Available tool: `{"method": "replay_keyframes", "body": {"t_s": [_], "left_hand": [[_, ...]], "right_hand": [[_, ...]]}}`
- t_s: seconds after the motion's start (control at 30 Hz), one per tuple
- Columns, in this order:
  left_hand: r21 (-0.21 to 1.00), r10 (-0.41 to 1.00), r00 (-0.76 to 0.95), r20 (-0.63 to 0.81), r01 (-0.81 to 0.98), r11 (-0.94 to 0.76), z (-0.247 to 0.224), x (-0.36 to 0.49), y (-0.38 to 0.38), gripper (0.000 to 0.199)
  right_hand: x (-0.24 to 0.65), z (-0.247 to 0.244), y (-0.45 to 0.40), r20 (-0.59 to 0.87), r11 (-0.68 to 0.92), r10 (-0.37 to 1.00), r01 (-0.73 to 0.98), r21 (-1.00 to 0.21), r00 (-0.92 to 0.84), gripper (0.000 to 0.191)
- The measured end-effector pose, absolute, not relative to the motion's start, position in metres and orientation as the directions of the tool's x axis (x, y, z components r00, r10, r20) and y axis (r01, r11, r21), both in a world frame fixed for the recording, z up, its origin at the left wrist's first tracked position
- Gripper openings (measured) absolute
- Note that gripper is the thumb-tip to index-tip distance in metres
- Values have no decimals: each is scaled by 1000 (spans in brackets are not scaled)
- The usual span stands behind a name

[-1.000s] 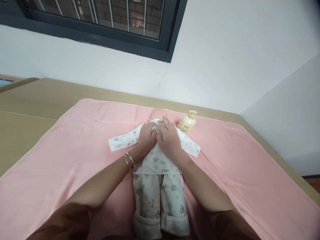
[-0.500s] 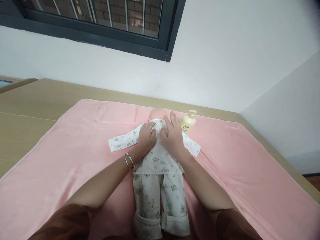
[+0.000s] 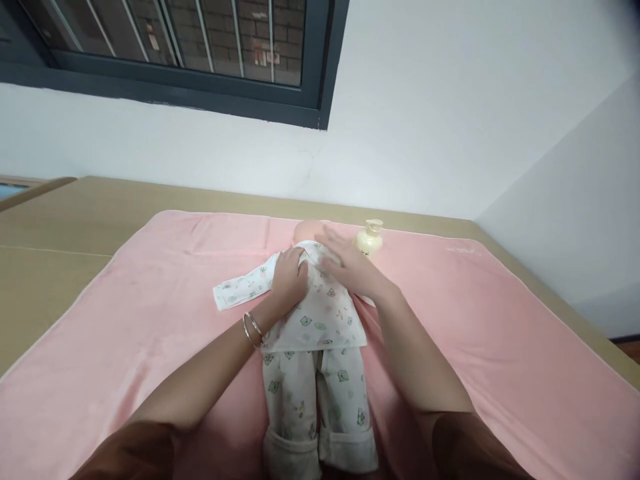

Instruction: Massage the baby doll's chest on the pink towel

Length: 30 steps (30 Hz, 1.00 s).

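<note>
A baby doll (image 3: 307,231) lies on its back, dressed in a white printed long-sleeved top (image 3: 325,320) and matching trousers (image 3: 343,387) with turned-up cuffs. My left hand (image 3: 290,280), with two bangles at the wrist, rests on the top near the shoulder, its thumb apart from the fingers. Across the other shoulder, close to the doll's head, my right hand (image 3: 353,267) has its fingers stretched out, slightly blurred. It hides most of that sleeve; whether it touches the cloth I cannot tell. Neither hand grips anything visible.
Beneath the doll spreads a pink blanket (image 3: 150,320) on a wooden table (image 3: 55,220). A cream pump bottle (image 3: 369,239) stands beyond my right hand. White walls (image 3: 415,133) bound the back and right, with a dark-framed barred window (image 3: 200,87) at upper left.
My right hand has lifted and turned sideways, its fingers now pointing left across the doll's shoulder. My left hand stays on the top. The whole view has shifted slightly.
</note>
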State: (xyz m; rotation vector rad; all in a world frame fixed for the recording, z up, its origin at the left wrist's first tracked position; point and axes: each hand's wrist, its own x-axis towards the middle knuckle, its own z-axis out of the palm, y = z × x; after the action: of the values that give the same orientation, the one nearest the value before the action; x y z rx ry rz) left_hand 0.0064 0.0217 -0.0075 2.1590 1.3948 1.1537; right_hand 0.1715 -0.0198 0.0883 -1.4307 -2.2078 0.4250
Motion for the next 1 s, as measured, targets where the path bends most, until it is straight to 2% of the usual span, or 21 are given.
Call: {"method": "replay_keyframes", "body": {"t_s": [0.1, 0.2, 0.27, 0.33, 0.4, 0.53, 0.63, 0.77, 1.0], "left_hand": [[660, 856, 233, 461, 555, -506, 12, 23, 4, 44], [766, 856, 276, 436, 386, -514, 38, 51, 1, 42], [902, 908, 254, 333, 194, -385, 56, 73, 13, 40], [990, 958, 254, 133, -68, -120, 73, 94, 31, 42], [945, 970, 242, -35, -306, 111, 89, 111, 50, 55], [801, 961, 269, -67, -560, 212, 109, 129, 70, 69], [701, 916, 380, -126, -619, 353, 111, 135, 71, 71], [585, 858, 485, -169, -651, 484, 107, 141, 66, 68], [535, 855, 483, -190, -679, 503, 106, 138, 62, 62]], "right_hand": [[202, 103, -14, 420, 342, 901, 776, -529, -111, 57], [228, 103, -3, 537, 263, 841, 816, -515, 68, 62], [240, 97, 6, 581, 201, 800, 848, -491, 147, 64], [246, 89, 16, 602, 159, 780, 875, -458, 173, 64], [247, 82, 24, 594, 153, 790, 891, -428, 150, 63], [242, 73, 33, 516, 194, 854, 886, -421, 59, 63], [238, 69, 34, 460, 212, 888, 881, -423, 7, 66], [237, 67, 35, 464, 206, 886, 891, -405, 6, 69], [233, 63, 40, 501, 165, 863, 905, -391, 59, 69]]}}
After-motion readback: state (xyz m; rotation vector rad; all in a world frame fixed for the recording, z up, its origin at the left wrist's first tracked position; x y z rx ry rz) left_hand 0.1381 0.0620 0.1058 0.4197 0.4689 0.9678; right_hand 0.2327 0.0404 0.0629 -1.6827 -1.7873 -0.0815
